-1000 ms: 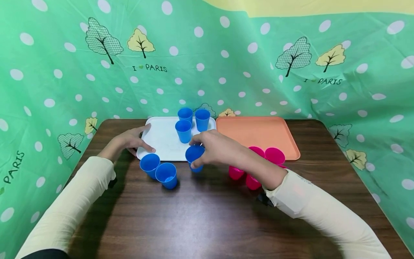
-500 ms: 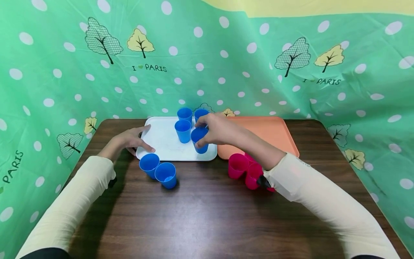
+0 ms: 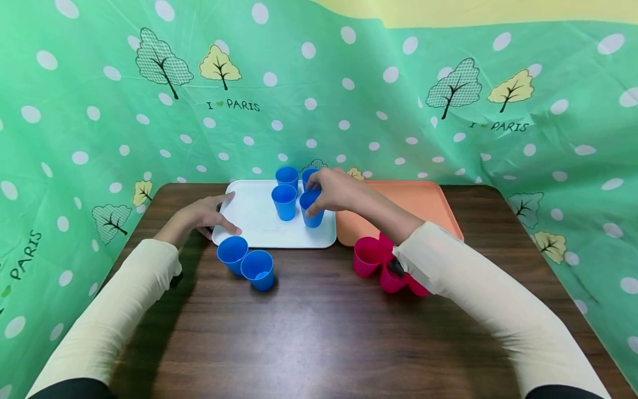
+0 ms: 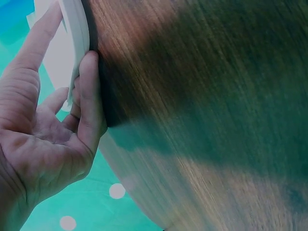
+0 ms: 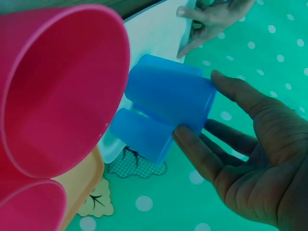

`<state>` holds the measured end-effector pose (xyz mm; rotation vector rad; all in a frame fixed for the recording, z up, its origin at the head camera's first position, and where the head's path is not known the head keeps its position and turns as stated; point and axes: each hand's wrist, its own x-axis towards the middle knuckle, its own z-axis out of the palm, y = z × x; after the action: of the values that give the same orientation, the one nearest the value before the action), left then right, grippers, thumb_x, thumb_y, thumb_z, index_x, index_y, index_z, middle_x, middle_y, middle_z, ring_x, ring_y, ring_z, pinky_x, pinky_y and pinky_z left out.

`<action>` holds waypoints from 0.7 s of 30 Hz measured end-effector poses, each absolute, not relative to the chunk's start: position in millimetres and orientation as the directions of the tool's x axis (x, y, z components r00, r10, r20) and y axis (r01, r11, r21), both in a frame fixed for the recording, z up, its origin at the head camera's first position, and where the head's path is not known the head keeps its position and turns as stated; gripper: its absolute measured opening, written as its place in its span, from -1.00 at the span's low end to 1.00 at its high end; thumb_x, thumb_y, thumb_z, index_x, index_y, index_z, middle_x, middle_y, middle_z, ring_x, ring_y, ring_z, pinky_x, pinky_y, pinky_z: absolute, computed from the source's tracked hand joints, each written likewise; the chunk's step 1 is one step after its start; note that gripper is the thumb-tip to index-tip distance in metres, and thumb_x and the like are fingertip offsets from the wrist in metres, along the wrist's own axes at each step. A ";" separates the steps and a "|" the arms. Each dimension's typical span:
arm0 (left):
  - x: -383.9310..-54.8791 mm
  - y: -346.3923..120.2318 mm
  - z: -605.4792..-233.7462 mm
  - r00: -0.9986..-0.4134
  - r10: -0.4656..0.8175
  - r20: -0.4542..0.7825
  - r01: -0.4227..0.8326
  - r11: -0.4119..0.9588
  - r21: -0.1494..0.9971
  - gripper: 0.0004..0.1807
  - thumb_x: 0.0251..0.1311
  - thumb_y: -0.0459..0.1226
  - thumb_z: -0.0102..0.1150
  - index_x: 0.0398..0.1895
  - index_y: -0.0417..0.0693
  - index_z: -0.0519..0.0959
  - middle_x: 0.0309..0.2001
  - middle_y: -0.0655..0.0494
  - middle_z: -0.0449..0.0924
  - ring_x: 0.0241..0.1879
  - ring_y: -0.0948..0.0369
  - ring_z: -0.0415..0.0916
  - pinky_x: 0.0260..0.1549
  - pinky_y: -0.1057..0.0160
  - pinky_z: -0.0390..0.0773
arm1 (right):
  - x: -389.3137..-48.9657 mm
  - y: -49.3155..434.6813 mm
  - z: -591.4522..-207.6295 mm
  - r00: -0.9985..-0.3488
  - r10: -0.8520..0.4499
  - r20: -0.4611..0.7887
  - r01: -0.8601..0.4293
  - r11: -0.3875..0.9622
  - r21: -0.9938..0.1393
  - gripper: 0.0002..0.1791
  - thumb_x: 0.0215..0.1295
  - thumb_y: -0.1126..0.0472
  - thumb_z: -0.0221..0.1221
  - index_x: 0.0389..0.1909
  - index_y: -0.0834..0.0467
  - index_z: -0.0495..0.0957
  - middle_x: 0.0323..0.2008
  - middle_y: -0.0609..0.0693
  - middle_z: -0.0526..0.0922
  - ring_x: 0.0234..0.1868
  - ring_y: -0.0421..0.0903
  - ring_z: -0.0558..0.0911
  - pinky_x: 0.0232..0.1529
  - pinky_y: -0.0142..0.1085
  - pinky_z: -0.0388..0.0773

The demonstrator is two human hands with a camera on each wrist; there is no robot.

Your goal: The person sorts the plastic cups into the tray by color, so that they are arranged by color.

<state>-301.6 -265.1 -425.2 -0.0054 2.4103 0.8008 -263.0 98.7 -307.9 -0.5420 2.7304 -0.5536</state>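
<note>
My right hand [image 3: 339, 191] pinches the rim of a blue cup [image 3: 312, 213] between thumb and fingers, over the white tray's [image 3: 254, 221] right side. Seen from the right wrist, this cup [image 5: 173, 96] overlaps another blue cup [image 5: 142, 132]. Beside it on the tray are a blue cup [image 3: 284, 203], another at the back [image 3: 287, 176], and one partly hidden behind my fingers. My left hand [image 3: 201, 216] holds the tray's left edge; in the left wrist view the fingers [image 4: 89, 91] lie along the outside of the rim.
Two blue cups [image 3: 232, 255] [image 3: 257, 271] stand on the wooden table [image 3: 299, 343] in front of the white tray. To the right lies an orange tray [image 3: 406, 205]. Several pink cups [image 3: 368, 257] cluster before it, partly under my right forearm. A green dotted cloth [image 3: 309, 122] hangs behind.
My right hand has carried the blue cup from the tray's front edge back and slightly right, to beside the other blue cups. The left hand stays on the tray's edge.
</note>
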 end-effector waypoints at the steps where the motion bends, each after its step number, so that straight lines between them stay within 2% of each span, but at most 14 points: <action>1: -301.9 -265.2 -425.5 -0.823 0.175 -0.541 -0.187 0.815 0.549 0.54 0.12 0.09 0.78 0.92 0.19 -0.22 0.78 -0.48 -0.13 0.18 -0.16 0.65 -0.19 0.03 0.90 | -264.7 98.3 -309.0 -0.884 -0.413 -0.219 -0.295 0.857 -0.423 -0.23 0.29 0.02 0.65 0.46 0.21 0.66 0.41 0.24 0.71 0.36 0.17 0.70 0.29 0.01 0.81; 7: -303.1 -264.9 -425.8 -0.819 0.173 -0.547 -0.205 0.802 0.560 0.54 0.12 0.09 0.78 0.92 0.19 -0.21 0.79 -0.47 -0.13 0.25 -0.20 0.61 -0.15 0.02 0.90 | -275.5 94.9 -316.9 -0.885 -0.403 -0.231 -0.290 0.868 -0.404 -0.22 0.28 0.03 0.66 0.46 0.20 0.66 0.40 0.21 0.70 0.30 0.15 0.70 0.22 -0.02 0.85; 14: -302.9 -263.4 -425.4 -0.822 0.173 -0.542 -0.186 0.819 0.543 0.53 0.12 0.08 0.78 0.92 0.19 -0.20 0.79 -0.49 -0.14 0.22 -0.18 0.62 -0.16 0.03 0.90 | -283.6 95.6 -325.4 -0.888 -0.393 -0.239 -0.279 0.873 -0.399 -0.24 0.28 0.03 0.66 0.46 0.17 0.66 0.40 0.19 0.68 0.26 0.13 0.69 0.20 -0.05 0.84; 21: -303.1 -265.9 -424.6 -0.820 0.177 -0.545 -0.191 0.812 0.551 0.52 0.13 0.08 0.78 0.92 0.18 -0.19 0.80 -0.47 -0.16 0.30 -0.23 0.54 -0.13 0.02 0.90 | -288.6 94.0 -327.8 -0.893 -0.377 -0.246 -0.256 0.874 -0.413 -0.22 0.29 0.02 0.65 0.47 0.17 0.65 0.37 0.19 0.68 0.23 0.12 0.69 0.18 -0.06 0.83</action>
<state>-303.1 -265.9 -424.6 -0.0106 2.3978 0.8136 -288.6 94.0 -327.8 -0.4734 2.7242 -0.5375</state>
